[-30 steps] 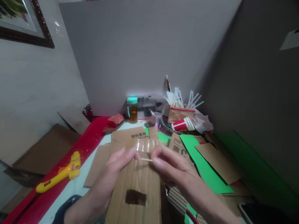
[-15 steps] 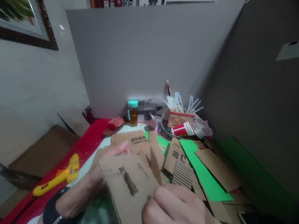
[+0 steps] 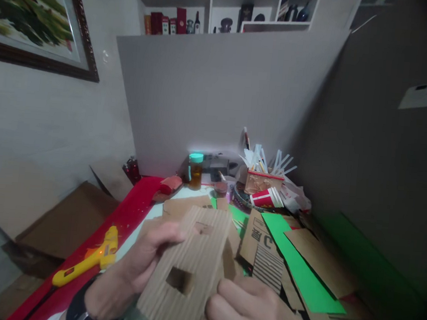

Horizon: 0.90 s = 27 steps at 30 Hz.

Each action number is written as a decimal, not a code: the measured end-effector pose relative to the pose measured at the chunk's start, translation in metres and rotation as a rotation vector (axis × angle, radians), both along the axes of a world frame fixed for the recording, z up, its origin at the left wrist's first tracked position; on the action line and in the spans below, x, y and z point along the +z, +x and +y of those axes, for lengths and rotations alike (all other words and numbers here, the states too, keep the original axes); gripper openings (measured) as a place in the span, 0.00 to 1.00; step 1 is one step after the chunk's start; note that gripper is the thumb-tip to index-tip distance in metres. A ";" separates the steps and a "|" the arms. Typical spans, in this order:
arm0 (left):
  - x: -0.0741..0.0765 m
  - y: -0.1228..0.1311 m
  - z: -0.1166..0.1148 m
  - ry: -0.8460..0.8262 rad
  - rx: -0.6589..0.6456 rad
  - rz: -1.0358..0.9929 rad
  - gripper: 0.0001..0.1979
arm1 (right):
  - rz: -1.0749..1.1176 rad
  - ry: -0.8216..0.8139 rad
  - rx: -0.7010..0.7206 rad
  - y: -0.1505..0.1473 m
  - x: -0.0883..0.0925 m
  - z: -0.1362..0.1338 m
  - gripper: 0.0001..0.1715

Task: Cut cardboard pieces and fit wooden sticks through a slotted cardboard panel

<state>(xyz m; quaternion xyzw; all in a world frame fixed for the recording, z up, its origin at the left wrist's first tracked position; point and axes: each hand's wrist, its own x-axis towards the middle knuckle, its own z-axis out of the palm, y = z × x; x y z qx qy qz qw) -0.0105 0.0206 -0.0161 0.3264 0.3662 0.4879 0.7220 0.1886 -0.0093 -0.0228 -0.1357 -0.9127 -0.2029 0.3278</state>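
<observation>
A tilted cardboard piece [image 3: 192,258] with a ribbed face and two cut-out rectangular holes is held up in front of me, over the table. My left hand [image 3: 146,254] grips its left edge, thumb on the near face and the other fingers mostly hidden behind. Against the lower right edge, my right hand [image 3: 244,309] is curled closed on the same piece. Another brown flap shows just behind its right side; whether the two are joined I cannot tell.
A yellow glue gun [image 3: 88,261] lies on red cloth [image 3: 133,205] at left. Printed cardboard [image 3: 256,239] and a green sheet [image 3: 297,268] spread to the right. Behind stand a teal-lidded bottle [image 3: 195,171], tipped paper cups [image 3: 266,197] and a box of white strips [image 3: 264,182].
The cardboard piece has been turned: its plain side with a torn slot faced me before, and now the ribbed side with two holes does. My view has tilted up slightly.
</observation>
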 end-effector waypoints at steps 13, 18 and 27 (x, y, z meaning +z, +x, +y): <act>-0.008 0.013 -0.012 0.336 -0.107 0.294 0.13 | 0.560 -0.811 -0.208 0.018 0.008 0.015 0.12; -0.003 0.021 -0.024 0.338 -0.130 0.331 0.17 | 0.480 -0.712 -0.138 0.009 0.005 0.009 0.10; 0.004 0.020 -0.025 0.347 -0.205 0.319 0.18 | 0.417 -0.599 -0.104 0.013 0.003 0.008 0.12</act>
